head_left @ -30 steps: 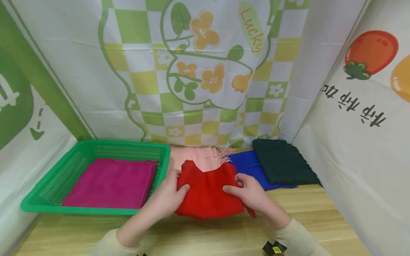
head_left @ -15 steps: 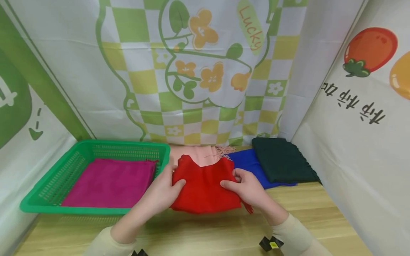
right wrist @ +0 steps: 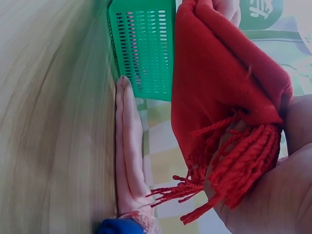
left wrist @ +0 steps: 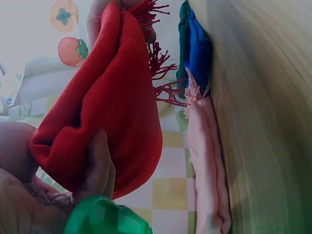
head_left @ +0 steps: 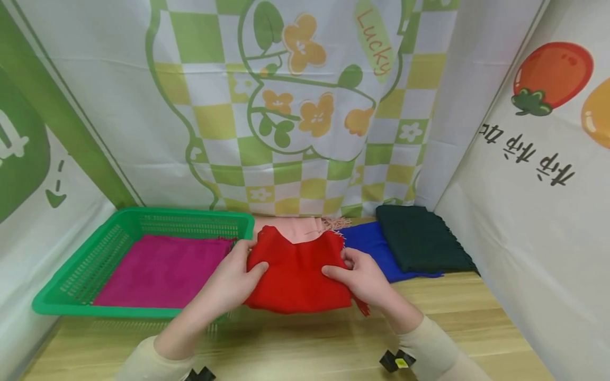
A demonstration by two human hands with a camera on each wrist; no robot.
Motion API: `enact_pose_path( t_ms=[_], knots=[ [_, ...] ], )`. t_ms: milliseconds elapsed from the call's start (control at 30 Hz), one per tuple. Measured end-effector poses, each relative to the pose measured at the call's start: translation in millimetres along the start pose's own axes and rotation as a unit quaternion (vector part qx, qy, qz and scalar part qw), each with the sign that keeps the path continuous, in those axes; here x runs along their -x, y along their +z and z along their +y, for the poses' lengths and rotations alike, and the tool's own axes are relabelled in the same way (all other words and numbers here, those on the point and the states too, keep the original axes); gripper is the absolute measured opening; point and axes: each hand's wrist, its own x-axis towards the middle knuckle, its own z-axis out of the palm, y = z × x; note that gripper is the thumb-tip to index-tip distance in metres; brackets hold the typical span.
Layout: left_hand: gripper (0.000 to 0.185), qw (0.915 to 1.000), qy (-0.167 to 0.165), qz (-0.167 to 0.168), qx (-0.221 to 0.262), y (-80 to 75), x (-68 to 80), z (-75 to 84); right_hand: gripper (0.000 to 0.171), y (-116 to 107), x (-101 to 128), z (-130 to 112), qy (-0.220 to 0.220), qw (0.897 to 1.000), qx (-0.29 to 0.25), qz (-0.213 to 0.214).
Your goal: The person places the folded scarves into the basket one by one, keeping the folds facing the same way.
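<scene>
A folded red scarf (head_left: 299, 278) with fringe at its right end hangs above the table between both hands. My left hand (head_left: 236, 275) grips its left edge, thumb on top and fingers beneath. At the opposite edge my right hand (head_left: 363, 278) pinches the cloth the same way. The right wrist view shows the red fringe (right wrist: 248, 156) spilling over the right hand's fingers. In the left wrist view the scarf (left wrist: 112, 112) is folded in layers and sags in the middle. To the left, a green plastic basket (head_left: 43, 304) holds a folded magenta scarf (head_left: 164, 270).
Behind the red scarf lies a folded pink scarf (head_left: 293, 228) with fringe. Right of it are a blue scarf (head_left: 369, 246) and a dark green scarf (head_left: 421, 241) partly on top of the blue one. Printed cloth walls (head_left: 305, 180) enclose the wooden table (head_left: 457, 317) at the back and sides.
Both hands have carried the red scarf left and slightly upward in the head view, closer to the basket. Their hold is the same. The other scarves and the basket stay where they were.
</scene>
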Motion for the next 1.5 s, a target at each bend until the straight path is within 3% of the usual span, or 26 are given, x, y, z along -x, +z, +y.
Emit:
enact_pose_path(
  t_ms=[267,1333,1500],
  knots=[
    [0.06,0.9999,0.007,0.003,-0.012,-10.4,0.4,-2.1,0.036,8.0,-3.0,-7.6,0.002,1.0,-0.01,-0.002],
    [0.068,0.9998,0.008,0.002,0.017,-53.2,-2.0,-18.5,0.035,38.7,-22.6,-25.1,-0.027,0.999,-0.02,0.011],
    [0.069,0.9998,0.006,0.002,0.016,-59.7,-1.0,-20.2,0.04,44.9,-26.8,-27.6,-0.043,0.999,0.004,0.026]
  ],
)
